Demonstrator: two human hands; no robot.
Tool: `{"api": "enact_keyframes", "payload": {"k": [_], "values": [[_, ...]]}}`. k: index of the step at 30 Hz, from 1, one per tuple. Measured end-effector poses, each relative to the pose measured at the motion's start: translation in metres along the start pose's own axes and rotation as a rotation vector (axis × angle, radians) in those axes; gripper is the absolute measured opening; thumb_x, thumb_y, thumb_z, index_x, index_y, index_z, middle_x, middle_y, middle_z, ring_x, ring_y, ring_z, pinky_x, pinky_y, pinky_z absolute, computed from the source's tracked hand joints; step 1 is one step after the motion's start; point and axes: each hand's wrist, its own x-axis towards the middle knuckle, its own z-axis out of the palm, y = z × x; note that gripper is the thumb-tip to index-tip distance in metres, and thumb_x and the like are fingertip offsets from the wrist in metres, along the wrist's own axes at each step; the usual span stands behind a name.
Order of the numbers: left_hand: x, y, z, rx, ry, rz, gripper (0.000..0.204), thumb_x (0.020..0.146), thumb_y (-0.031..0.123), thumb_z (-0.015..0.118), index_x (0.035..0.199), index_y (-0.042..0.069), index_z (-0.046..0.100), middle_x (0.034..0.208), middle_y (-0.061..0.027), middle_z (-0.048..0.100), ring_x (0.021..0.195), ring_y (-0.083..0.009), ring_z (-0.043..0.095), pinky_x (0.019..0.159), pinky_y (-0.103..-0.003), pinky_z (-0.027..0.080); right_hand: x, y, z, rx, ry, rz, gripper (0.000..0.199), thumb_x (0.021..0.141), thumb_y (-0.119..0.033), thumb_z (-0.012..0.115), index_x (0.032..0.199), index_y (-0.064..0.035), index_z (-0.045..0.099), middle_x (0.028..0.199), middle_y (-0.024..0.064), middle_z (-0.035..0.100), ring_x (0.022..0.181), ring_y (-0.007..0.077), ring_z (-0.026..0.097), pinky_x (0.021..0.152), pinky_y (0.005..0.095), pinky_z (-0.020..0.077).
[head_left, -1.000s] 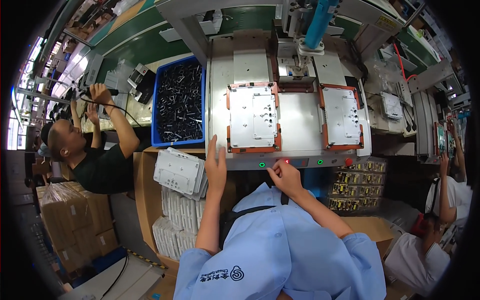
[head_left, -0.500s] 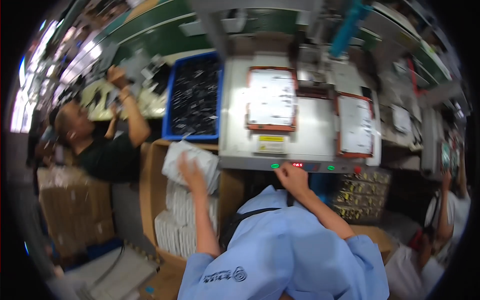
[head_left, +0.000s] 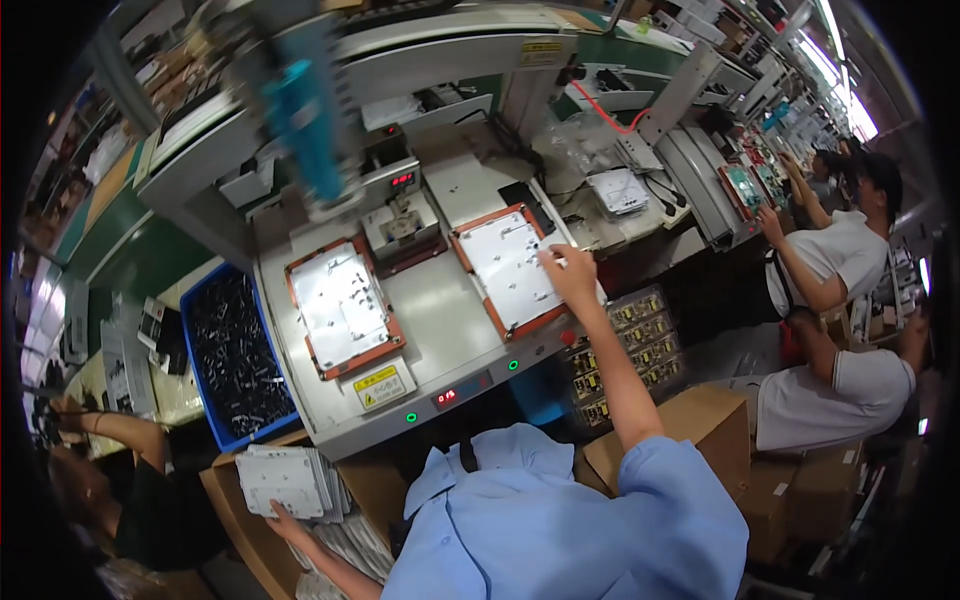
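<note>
My left hand [head_left: 287,527] is closed on the near edge of a pile of flat white panels [head_left: 282,480], its thumb over the top one. This pile rests in an open cardboard box [head_left: 240,515] below the machine's left front. Stretched forward, my right hand [head_left: 570,275] has its fingers curled together at the right edge of a white panel [head_left: 505,268] in an orange-framed fixture; what lies between the fingertips I cannot make out. A second white panel [head_left: 343,305] with small dark parts lies in the left orange-framed fixture.
A blue actuator [head_left: 305,130] hangs behind the left fixture. Left of the machine stands a blue bin [head_left: 235,350] of small black parts. Green-lit buttons [head_left: 411,417] line the front edge. Yellow-and-black parts [head_left: 625,350] sit in racks at right. Co-workers are on both sides.
My right hand has gone from the machine's front edge to the right-hand panel. My left hand has shifted to the pile's near edge. The blue actuator has moved from right to left; the view has turned.
</note>
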Motion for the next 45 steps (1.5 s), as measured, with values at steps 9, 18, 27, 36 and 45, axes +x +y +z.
{"api": "enact_keyframes", "payload": {"k": [9,18,27,36,45], "values": [[0.016,-0.046,-0.055,-0.246,0.187,-0.093,0.046,0.088,0.029,0.066,0.11,-0.009,0.054,0.104,-0.0202,0.062,0.085,-0.0246,0.063,0.07,-0.038,0.053,0.006,-0.012,0.033,0.105,-0.073,-0.052,0.031,0.077,-0.031,0.07,0.081,-0.0009,0.067,0.075,0.0135,0.064,0.073,0.03,0.06,0.068,0.0398,0.0467],[-0.053,0.078,0.017,-0.194,0.285,-0.271,0.05,0.088,0.031,0.065,0.115,-0.008,0.051,0.111,-0.0207,0.058,0.094,-0.0266,0.059,0.078,-0.039,0.05,0.002,0.008,0.005,0.229,-0.177,-0.05,0.033,0.079,-0.029,0.07,0.095,-0.001,0.065,0.081,0.0103,0.061,0.079,0.0262,0.058,0.071,0.0356,0.0462],[-0.022,0.031,0.004,-0.248,0.315,-0.242,0.045,0.091,0.032,0.06,0.115,-0.005,0.053,0.113,-0.0211,0.059,0.096,-0.0313,0.062,0.076,-0.046,0.052,-0.046,0.024,-0.037,0.508,-0.534,-0.041,0.062,0.09,-0.02,0.06,0.144,-0.0061,0.033,0.149,0.0149,0.031,0.137,0.0262,0.031,0.109,0.0331,0.027],[-0.011,0.011,0.003,-0.204,0.428,-0.208,0.045,0.094,0.03,0.056,0.113,-0.011,0.054,0.11,-0.0221,0.061,0.091,-0.0308,0.063,0.077,-0.043,0.05,-0.045,0.01,-0.035,0.378,-0.407,-0.009,0.043,0.095,-0.015,0.049,0.135,-0.0034,0.042,0.131,0.019,0.051,0.121,0.0345,0.049,0.1,0.0384,0.0402],[-0.004,0.022,0.011,-0.204,0.431,-0.294,0.04,0.093,0.024,0.056,0.117,-0.008,0.053,0.113,-0.0212,0.06,0.096,-0.0294,0.061,0.083,-0.041,0.049,0.072,-0.02,0.027,0.271,-0.192,-0.004,0.04,0.091,-0.03,0.056,0.114,0.0021,0.055,0.106,0.02,0.06,0.099,0.0371,0.056,0.086,0.042,0.0444]]}}
